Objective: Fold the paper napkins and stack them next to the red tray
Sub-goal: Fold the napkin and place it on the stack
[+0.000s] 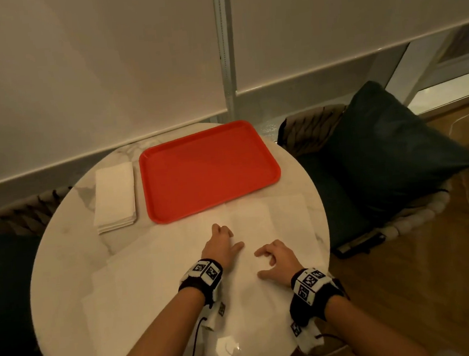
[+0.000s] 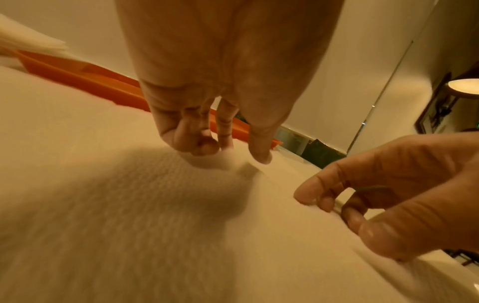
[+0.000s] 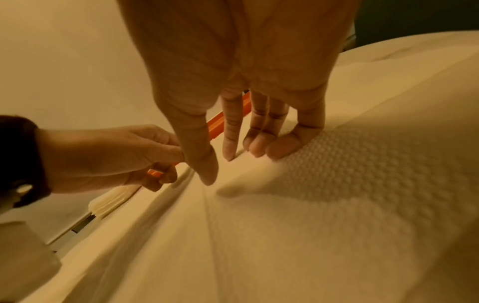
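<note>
Round marble table [image 1: 65, 266], dark cushion [image 1: 389, 147], wood floor [image 1: 435, 288]

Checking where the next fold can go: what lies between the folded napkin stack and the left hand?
Head view: only bare marble table and the spread-out napkins' edge separate the stack from the left hand.

Home lounge corner: round marble table [image 1: 73, 265], woven chair with dark cushion [image 1: 389, 147], roller blinds [image 1: 90, 62]

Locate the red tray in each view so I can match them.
Head: red tray at table centre, far side, beyond both hands.
Left wrist: orange-red strip upper left, behind the fingers.
Right wrist: thin slivers between the fingers, mid-left.
Shared landmark: folded napkin stack beside it.
</note>
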Demonstrator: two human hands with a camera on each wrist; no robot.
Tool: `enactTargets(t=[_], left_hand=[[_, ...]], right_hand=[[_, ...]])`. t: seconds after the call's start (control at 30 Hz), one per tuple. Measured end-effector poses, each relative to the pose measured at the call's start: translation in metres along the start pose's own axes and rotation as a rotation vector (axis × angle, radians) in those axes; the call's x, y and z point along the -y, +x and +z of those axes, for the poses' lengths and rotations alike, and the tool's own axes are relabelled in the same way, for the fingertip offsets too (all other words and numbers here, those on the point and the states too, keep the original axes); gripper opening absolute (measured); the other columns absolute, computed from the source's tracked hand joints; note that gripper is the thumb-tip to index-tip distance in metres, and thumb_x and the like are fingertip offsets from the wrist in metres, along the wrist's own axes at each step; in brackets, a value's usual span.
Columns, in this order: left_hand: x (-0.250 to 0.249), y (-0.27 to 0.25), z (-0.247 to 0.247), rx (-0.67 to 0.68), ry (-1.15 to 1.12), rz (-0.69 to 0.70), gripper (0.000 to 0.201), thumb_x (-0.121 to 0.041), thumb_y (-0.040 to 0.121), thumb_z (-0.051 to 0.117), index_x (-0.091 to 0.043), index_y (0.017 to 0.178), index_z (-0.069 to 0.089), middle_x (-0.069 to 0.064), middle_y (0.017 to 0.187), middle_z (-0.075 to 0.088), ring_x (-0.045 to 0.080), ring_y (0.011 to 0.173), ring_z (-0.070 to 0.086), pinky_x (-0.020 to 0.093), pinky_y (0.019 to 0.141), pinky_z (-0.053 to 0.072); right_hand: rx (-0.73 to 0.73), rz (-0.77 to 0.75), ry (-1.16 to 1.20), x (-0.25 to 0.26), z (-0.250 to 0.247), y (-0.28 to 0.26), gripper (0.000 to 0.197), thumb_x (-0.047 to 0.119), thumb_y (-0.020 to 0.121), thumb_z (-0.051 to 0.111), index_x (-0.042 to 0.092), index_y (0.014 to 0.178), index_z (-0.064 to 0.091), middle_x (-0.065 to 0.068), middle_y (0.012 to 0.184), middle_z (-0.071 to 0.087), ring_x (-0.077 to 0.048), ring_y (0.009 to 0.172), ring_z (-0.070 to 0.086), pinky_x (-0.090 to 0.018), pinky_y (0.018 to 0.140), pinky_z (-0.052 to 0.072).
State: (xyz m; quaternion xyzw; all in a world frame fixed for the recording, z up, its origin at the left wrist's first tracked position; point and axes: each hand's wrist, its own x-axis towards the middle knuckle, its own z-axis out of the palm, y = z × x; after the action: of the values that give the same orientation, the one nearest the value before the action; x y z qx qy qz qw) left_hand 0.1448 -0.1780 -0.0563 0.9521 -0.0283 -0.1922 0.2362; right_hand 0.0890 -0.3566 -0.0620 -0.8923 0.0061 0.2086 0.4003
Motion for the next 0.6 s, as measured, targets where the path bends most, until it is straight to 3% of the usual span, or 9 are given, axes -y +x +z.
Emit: enactTargets(t=[0.13,0.23,0.3,0.4,0.47,0.6], left_hand=[[-0.002,0.005,-0.002,-0.006,-0.139,0.000,0.027,-0.030,0.091,0.062,-0.010,0.110,0.058,0.005,0.113,0.059,0.023,0.099,0.056,0.029,0.082,0.043],[-0.005,-0.004,-0.012,-0.060,-0.354,0.060,0.009,-0.019,0.087,0.067,-0.014,0.091,0.061,0.001,0.090,0.062,0.021,0.083,0.057,0.028,0.070,0.040],[-0.009,-0.015,-0.025,-0.066,-0.462,0.119,0.007,-0.018,0.085,0.069,-0.018,0.084,0.062,0.002,0.082,0.063,0.019,0.071,0.056,0.029,0.065,0.043],[-0.020,-0.039,-0.057,-0.027,-0.576,0.239,0.005,-0.020,0.087,0.070,-0.017,0.087,0.065,0.008,0.085,0.067,0.016,0.066,0.060,0.026,0.064,0.047],[-0.029,-0.058,-0.084,0.040,-0.647,0.344,0.010,-0.022,0.088,0.071,-0.013,0.090,0.067,0.008,0.087,0.068,0.017,0.069,0.062,0.027,0.065,0.048],[-0.038,-0.091,-0.141,0.105,-0.685,0.548,0.017,-0.027,0.083,0.070,-0.011,0.088,0.068,0.003,0.093,0.069,0.028,0.086,0.061,0.038,0.070,0.044]], right_hand=[[-0.116,-0.006,0.061,-0.001,-0.007,-0.002,0.046,0.018,0.072,0.079,0.023,0.114,0.062,0.000,0.103,0.049,-0.005,0.066,0.047,-0.005,0.064,0.039],[-0.252,0.014,0.146,-0.005,-0.025,-0.001,0.050,0.022,0.074,0.079,0.031,0.117,0.055,0.005,0.103,0.048,-0.009,0.076,0.051,-0.011,0.068,0.041],[-0.308,0.034,0.285,-0.007,-0.042,0.000,0.043,0.028,0.080,0.075,0.032,0.117,0.054,0.006,0.106,0.050,-0.013,0.086,0.054,-0.017,0.073,0.043],[-0.258,0.064,0.451,-0.004,-0.070,0.002,0.022,0.035,0.095,0.054,0.032,0.117,0.056,0.003,0.113,0.057,-0.012,0.095,0.057,-0.020,0.074,0.043],[-0.192,0.035,0.481,0.000,-0.087,0.002,0.022,0.036,0.101,0.041,0.032,0.115,0.058,0.003,0.113,0.061,-0.015,0.100,0.058,-0.023,0.075,0.044],[-0.089,-0.102,0.466,0.024,-0.111,-0.002,0.025,0.032,0.101,0.041,0.030,0.116,0.061,0.011,0.114,0.063,-0.010,0.109,0.058,-0.024,0.081,0.048]])
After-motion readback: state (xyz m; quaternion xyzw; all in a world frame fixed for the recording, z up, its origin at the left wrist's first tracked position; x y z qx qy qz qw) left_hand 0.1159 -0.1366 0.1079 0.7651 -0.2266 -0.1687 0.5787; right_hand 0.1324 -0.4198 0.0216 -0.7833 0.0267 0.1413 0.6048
